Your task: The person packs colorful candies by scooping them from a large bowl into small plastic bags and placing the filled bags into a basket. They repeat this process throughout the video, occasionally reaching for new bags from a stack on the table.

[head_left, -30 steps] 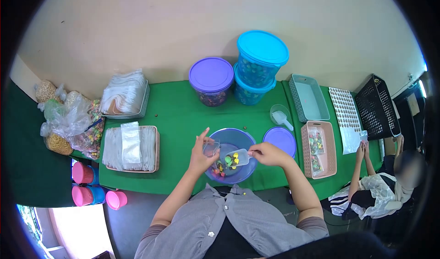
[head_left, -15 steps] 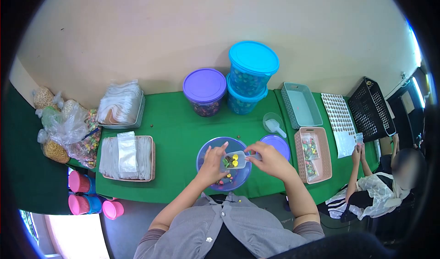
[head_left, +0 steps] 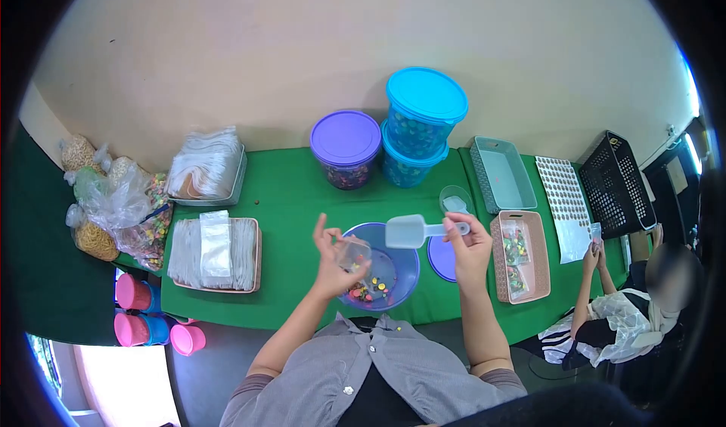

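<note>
Two hands work over our blue bowl (head_left: 401, 264): our left hand (head_left: 336, 257) pinches a small clear bag (head_left: 353, 254) above its near-left rim, our right hand (head_left: 469, 242) holds a clear scoop (head_left: 408, 232) above its far rim.

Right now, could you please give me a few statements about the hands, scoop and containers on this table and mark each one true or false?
1. The right hand holds a clear scoop above the blue bowl. True.
2. The scoop is heaped with coloured candies. False: it looks empty.
3. The left hand holds a small clear bag over the bowl. True.
4. The purple tub is stacked on the blue tubs. False: it stands beside them on the green table.
5. The pink basket on the right is empty. False: filled bags lie in it.
</note>
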A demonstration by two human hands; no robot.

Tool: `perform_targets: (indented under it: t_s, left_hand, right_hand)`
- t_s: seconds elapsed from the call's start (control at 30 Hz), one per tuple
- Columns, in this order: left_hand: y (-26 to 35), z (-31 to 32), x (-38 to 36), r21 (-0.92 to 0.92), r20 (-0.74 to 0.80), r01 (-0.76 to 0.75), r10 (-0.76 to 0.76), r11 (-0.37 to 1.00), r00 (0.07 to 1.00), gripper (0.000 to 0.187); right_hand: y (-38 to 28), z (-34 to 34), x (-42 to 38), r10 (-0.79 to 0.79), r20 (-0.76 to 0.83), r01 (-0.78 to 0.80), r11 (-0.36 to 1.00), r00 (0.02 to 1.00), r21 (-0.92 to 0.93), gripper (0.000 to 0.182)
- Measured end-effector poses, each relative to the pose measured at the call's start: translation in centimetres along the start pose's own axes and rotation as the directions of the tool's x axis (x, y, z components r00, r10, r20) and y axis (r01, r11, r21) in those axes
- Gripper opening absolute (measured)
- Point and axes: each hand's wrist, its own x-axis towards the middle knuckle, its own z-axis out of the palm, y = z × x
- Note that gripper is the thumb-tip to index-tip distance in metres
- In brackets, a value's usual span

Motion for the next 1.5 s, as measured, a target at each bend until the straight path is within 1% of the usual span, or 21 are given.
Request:
perform_targets:
  t_s: [0.07, 0.1, 0.2, 0.27, 0.33, 0.4, 0.43, 0.5, 0.53, 0.6, 0.63, 0.7, 0.8, 0.83, 0.87, 0.9, 0.97, 1.07, 1.27, 1.33, 1.5]
  left_hand:
    - [2.3, -1.4, 1.0, -0.407, -0.108, 0.142, -0.202, 0.902, 0.973, 0.114]
    - [2.5, -2.3, 1.3, -0.419, -0.124, 0.116, -0.184, 0.901, 0.975, 0.114]
    - [3.0, -4.1, 2.3, -0.481, -0.176, 0.039, -0.14, 0.876, 0.974, 0.116]
    - [3.5, -4.5, 2.5, -0.479, -0.157, -0.002, -0.083, 0.878, 0.984, 0.104]
    - [3.9, -4.8, 2.4, -0.435, -0.137, 0.1, -0.176, 0.895, 0.975, 0.081]
    - [4.3, -4.6, 2.2, -0.452, -0.112, 0.12, -0.19, 0.884, 0.975, 0.07]
    - [4.5, -4.5, 1.9, -0.472, -0.085, 0.145, -0.209, 0.87, 0.974, 0.063]
    - [4.7, -4.6, 1.3, -0.408, -0.034, 0.172, -0.203, 0.897, 0.979, 0.057]
    - [4.9, -4.5, 1.2, -0.346, 0.019, 0.196, -0.202, 0.918, 0.979, 0.053]
    - [5.9, -4.2, 1.0, -0.316, 0.055, 0.2, -0.192, 0.928, 0.98, 0.051]
    - [6.4, -3.9, 0.9, -0.292, 0.111, 0.197, -0.172, 0.936, 0.979, 0.05]
    - [7.6, -2.9, 0.9, -0.27, 0.173, 0.193, -0.149, 0.943, 0.974, 0.05]
    - [8.6, -1.2, 1.0, -0.231, 0.191, 0.101, -0.056, 0.968, 0.98, 0.048]
    - [8.5, -1.0, 1.0, -0.128, 0.152, -0.029, 0.048, 0.991, 0.987, 0.042]
    - [8.3, -0.8, 1.0, -0.018, 0.121, -0.155, 0.156, 0.988, 0.98, 0.037]
    - [8.2, -0.5, 0.9, -0.018, 0.12, -0.156, 0.157, 0.988, 0.98, 0.037]
    - [8.0, -0.1, 0.3, -0.215, -0.018, 0.022, -0.026, 0.976, 1.0, 0.02]
    - [7.0, -0.6, -0.7, -0.267, 0.071, 0.116, -0.1, 0.957, 0.992, 0.014]
    - [7.5, 0.4, -1.6, -0.289, 0.012, 0.133, -0.135, 0.948, 0.991, 0.015]
    - [7.5, 0.6, -1.8, -0.265, -0.006, 0.115, -0.121, 0.958, 0.993, 0.016]
    - [8.0, 0.8, -1.9, -0.231, -0.054, 0.078, -0.092, 0.97, 0.994, 0.019]
  right_hand:
    - [1.1, -0.3, 0.4, -0.016, -0.083, 0.011, 0.999, 0.996, -0.052, 0.015]
    - [2.3, -0.2, 0.4, -0.016, -0.082, 0.012, 0.999, 0.996, -0.05, 0.015]
    - [7.2, 0.8, -0.9, 0.087, 0.25, 0.039, 0.888, 0.964, -0.459, 0.018]
    - [11.2, 2.1, -2.4, 0.171, 0.428, 0.135, 0.791, 0.887, -0.596, 0.021]
    - [13.7, 2.9, -3.7, 0.22, 0.519, 0.192, 0.756, 0.826, -0.626, 0.022]
    - [14.1, 3.9, -4.4, 0.534, 0.528, 0.128, 0.613, 0.66, -0.779, 0.023]
    - [14.0, 4.0, -4.5, 0.531, 0.532, 0.131, 0.616, 0.66, -0.777, 0.023]
    - [13.4, 4.2, -4.6, 0.335, 0.503, 0.376, 0.375, 0.797, -0.847, 0.021]
    - [11.8, 4.7, -4.2, 0.332, 0.505, 0.379, 0.376, 0.797, -0.845, 0.021]
    - [8.0, 5.2, -3.3, 0.137, 0.227, -0.022, 0.895, 0.964, -0.445, 0.019]
    - [6.2, 5.3, -3.2, 0.137, 0.225, -0.022, 0.894, 0.965, -0.448, 0.019]
    - [3.4, 5.5, -3.4, -0.051, 0.259, 0.065, 0.997, 0.964, -0.046, 0.017]
    - [2.0, 5.8, -4.3, -0.1, 0.354, 0.065, 0.992, 0.93, 0.11, 0.014]
    - [2.2, 5.7, -4.8, 0.057, 0.355, -0.139, 0.968, 0.933, 0.209, 0.013]
    - [2.1, 5.5, -4.8, 0.055, 0.354, -0.136, 0.968, 0.934, 0.208, 0.013]
    - [2.0, 5.5, -4.8, 0.043, 0.323, -0.122, 0.966, 0.945, 0.229, 0.012]
    - [1.5, 5.7, -5.2, 0.03, 0.295, -0.108, 0.962, 0.955, 0.252, 0.011]
    - [0.8, 6.5, -6.3, 0.055, 0.211, -0.116, 0.951, 0.976, 0.288, 0.011]
    - [0.7, 6.6, -7.1, 0.105, 0.216, -0.155, 0.961, 0.971, 0.229, 0.011]
    - [0.9, 6.7, -7.2, -0.056, 0.16, 0.032, 0.988, 0.986, 0.149, 0.009]
    - [1.4, 6.4, -7.5, -0.077, 0.163, 0.062, 0.994, 0.984, 0.094, 0.015]
